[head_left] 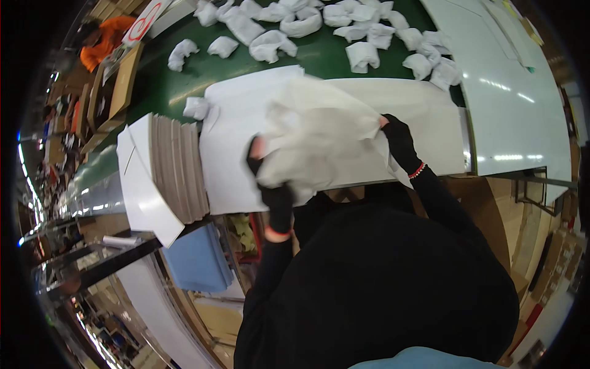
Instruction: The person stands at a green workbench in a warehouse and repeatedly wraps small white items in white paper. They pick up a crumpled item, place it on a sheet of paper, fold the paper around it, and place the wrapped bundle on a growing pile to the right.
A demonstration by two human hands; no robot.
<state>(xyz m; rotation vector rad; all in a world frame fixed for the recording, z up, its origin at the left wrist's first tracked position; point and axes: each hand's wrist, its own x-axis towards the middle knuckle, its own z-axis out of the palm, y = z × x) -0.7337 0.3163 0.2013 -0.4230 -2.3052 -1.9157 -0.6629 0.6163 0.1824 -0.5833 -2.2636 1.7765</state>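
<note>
A crumpled sheet of thin white paper [316, 135], smeared by motion, is held up between my hands. My left hand [275, 198], in a black glove with bare fingertips, grips its left side; most of those fingers are hidden by the paper. At the upper right edge, my right hand [401, 142], gloved the same way, pinches the sheet with fingers closed. Below the held sheet, flat white paper [424, 132] covers the near part of the table. Whether anything lies inside the crumpled sheet, I cannot tell.
Several crumpled white paper bundles [362, 56] lie across the green tabletop [153, 86]. A tall stack of white card pieces [178, 169] stands left, its top piece overhanging the edge. Cardboard boxes [126, 80] and a person in orange [104, 43] are far left. A pale panel [510, 123] lies right.
</note>
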